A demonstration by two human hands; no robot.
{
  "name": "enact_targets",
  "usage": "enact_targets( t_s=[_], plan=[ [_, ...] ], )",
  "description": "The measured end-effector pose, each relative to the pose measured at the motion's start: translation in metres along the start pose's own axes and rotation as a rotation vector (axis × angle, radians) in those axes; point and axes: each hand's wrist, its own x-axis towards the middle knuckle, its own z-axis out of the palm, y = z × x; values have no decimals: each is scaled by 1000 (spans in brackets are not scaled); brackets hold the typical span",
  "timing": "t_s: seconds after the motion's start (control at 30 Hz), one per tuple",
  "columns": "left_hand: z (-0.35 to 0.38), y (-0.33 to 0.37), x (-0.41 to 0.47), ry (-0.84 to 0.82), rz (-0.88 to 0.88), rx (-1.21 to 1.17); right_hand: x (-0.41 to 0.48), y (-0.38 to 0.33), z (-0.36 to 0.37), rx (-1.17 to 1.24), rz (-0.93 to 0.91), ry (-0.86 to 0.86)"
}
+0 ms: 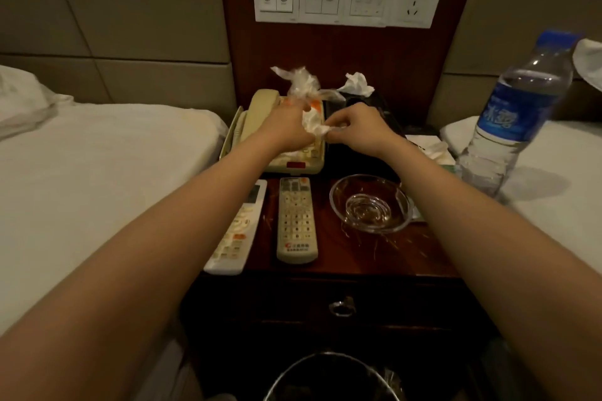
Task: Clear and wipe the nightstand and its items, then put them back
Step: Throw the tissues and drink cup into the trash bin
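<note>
A dark wooden nightstand (pixel 358 257) is standing between two white beds, under a panel of wall switches. At its back left corner, over the beige telephone (pixel 260 114), both hands are meeting. The right hand (pixel 358 130) is pinching a crumpled white tissue (pixel 314 125) between thumb and forefinger. The left hand (pixel 286 127) is blurred, but its fingers seem to be curling round a clear plastic wrap (pixel 301 81). Probably the person is collecting the rubbish first, because a bin (pixel 325 355) is waiting below the front edge. Two remotes (pixel 296 221) are lying along the front left edge and a glass ashtray (pixel 371 205) is sitting near the front right, not yet cleared. A water bottle (pixel 514 120) is standing on the right bed, likely moved off already.
</note>
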Motion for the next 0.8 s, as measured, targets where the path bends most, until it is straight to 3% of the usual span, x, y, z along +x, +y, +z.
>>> enact_targets(
  t_s=[0.1,0.27,0.4,0.47,0.6,0.8],
  plan=[
    [8,-4,9,-54,-55,31,7,0,-1,32,-22,106],
    [10,-13,15,-10,-79,63,38,-13,2,89,77,195],
    [8,-22,15,16,-65,106,60,-16,23,-405,55,-49],
    [6,-24,17,24,-67,125,65,-12,33,-518,91,-98],
    [-7,-24,29,106,-72,130,70,-6,35,-396,63,83],
    [-20,-13,59,200,-108,24,66,3,-6,-181,248,283]
  ],
)
